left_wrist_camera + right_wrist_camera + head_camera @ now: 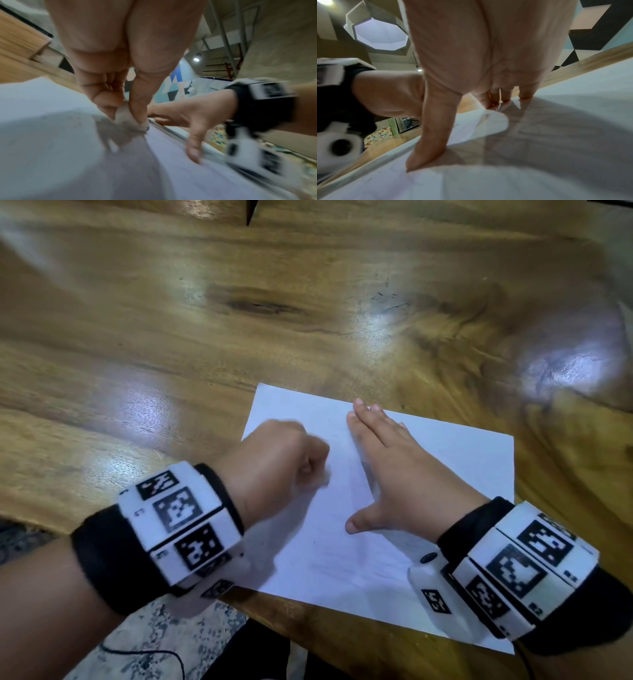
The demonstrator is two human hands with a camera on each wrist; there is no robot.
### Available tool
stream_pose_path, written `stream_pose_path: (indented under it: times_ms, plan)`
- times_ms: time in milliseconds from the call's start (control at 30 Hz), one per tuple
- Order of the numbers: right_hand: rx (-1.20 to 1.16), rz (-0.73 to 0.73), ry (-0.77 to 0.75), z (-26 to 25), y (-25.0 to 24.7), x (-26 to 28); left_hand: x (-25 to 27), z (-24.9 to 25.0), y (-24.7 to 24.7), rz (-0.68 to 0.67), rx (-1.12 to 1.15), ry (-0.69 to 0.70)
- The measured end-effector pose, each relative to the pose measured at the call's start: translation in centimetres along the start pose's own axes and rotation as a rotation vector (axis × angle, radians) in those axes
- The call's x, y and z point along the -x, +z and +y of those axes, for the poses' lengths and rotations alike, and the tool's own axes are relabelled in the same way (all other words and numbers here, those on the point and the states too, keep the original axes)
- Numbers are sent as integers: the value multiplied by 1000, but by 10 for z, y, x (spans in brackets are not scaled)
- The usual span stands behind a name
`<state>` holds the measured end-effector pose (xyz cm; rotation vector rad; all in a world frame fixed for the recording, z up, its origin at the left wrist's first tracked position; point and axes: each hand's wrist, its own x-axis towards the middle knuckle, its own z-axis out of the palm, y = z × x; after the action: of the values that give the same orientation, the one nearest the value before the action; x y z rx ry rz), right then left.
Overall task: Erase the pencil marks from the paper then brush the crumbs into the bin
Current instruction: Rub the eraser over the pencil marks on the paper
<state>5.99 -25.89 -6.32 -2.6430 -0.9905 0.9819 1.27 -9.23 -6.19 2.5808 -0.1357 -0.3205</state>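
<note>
A white sheet of paper [445,460] lies on the wooden table [239,344] near its front edge. My left hand [291,457] is curled over the sheet's left part and pinches a small white eraser [126,119] between thumb and fingers, with its tip on the paper [51,128]. The left hand is blurred. My right hand [387,460] lies flat on the paper's middle, fingers straight and thumb spread, pressing the sheet [573,121] down. Tiny dark specks dot the paper [313,542]. Faint pencil lines show under the right hand [530,129].
Bare wooden table stretches far and left of the paper. The table's front edge [274,611] runs just below the sheet, with speckled floor [154,645] and a thin black cable [144,654] beneath. No bin shows in any view.
</note>
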Motion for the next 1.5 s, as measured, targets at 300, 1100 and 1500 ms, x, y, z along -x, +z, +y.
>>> stream_pose_path:
  times_ms: [300,1100,1500]
  plan:
    - [0,5,5,-2,0,1,-3,-2,2,72,-25,-31]
    - [-9,1,5,-1,0,0,38,2,14,-163,52,108]
    - [-10,-1,9,-2,-1,2,60,3,23,-243,120,121]
